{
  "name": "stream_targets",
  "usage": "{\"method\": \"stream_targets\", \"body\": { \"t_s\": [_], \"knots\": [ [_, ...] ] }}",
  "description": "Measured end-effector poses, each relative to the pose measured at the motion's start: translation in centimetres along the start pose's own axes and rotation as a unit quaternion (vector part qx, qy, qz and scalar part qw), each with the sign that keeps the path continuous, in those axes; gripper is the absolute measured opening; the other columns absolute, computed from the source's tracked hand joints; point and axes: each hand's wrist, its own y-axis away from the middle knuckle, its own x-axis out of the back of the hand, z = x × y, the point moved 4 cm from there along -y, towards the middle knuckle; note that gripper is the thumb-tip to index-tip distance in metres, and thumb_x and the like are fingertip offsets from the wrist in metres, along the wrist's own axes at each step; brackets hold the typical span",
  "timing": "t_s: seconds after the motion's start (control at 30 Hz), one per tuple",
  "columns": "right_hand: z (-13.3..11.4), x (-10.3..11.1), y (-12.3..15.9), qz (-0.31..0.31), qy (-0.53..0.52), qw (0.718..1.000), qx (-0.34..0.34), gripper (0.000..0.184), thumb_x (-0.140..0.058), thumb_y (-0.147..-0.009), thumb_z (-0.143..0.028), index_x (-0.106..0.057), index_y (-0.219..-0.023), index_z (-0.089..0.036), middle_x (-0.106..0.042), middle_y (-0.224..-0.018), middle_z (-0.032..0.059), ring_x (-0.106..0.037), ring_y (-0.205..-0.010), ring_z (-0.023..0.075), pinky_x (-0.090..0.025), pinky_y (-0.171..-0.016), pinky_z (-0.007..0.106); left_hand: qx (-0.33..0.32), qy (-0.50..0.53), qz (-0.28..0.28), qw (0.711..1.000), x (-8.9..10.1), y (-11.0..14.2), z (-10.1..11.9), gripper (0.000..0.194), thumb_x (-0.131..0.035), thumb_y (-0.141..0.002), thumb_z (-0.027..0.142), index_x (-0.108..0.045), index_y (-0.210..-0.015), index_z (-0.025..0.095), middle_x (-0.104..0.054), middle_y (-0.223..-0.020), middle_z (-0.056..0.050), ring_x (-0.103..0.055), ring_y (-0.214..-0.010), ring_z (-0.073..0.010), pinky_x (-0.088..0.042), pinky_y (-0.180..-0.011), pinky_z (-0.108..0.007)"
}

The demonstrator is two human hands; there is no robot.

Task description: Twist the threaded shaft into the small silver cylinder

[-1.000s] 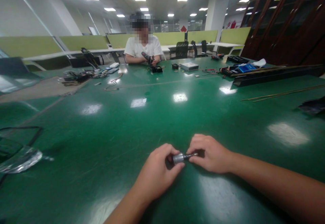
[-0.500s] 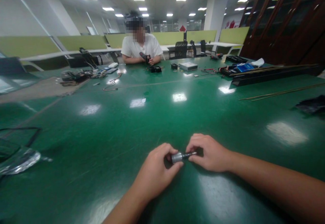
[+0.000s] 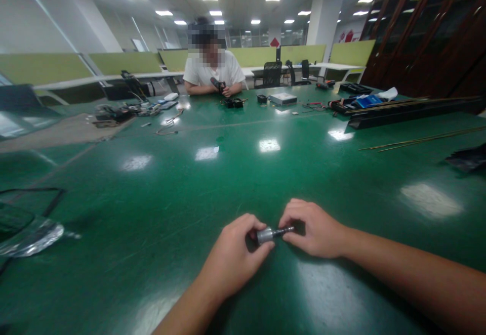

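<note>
- Between eight and nine o'clock, we see shiny wrap (image 3: 36, 241) on the green worktop (image 3: 152, 198).
- Near six, our left hand (image 3: 236, 255) has its fingers curled round a silver cylinder (image 3: 265, 235), whose thin dark shaft (image 3: 281, 231) points toward three.
- Between four and five, our right hand (image 3: 316, 231) narrowly pinches the shaft's tip.

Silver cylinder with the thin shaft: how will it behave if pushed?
The silver cylinder would probably roll, its barrel being round. It looks metallic, so likely stiff and heavy for its size. The narrower shaft could make it veer.
</note>
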Motion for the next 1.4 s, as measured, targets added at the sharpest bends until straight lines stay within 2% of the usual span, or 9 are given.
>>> {"method": "stream_targets", "body": {
  "t_s": [1.4],
  "knots": [
    [0.37, 0.63, 0.22, 0.010, 0.034, 0.999, -0.017, 0.008, -0.072, -0.072, -0.015, -0.067, -0.077, -0.019, -0.067, -0.075, 0.0004, -0.058, -0.077, 0.0176, -0.039, -0.079, 0.035, 0.013, 0.009, -0.007, 1.000, 0.35, -0.03, 0.44, 0.011, -0.071, -0.078, 0.018, -0.062, -0.085, 0.019, -0.067, -0.083, -0.001, -0.062, -0.077, -0.0177, -0.045, -0.070, -0.027]
  ]
}}
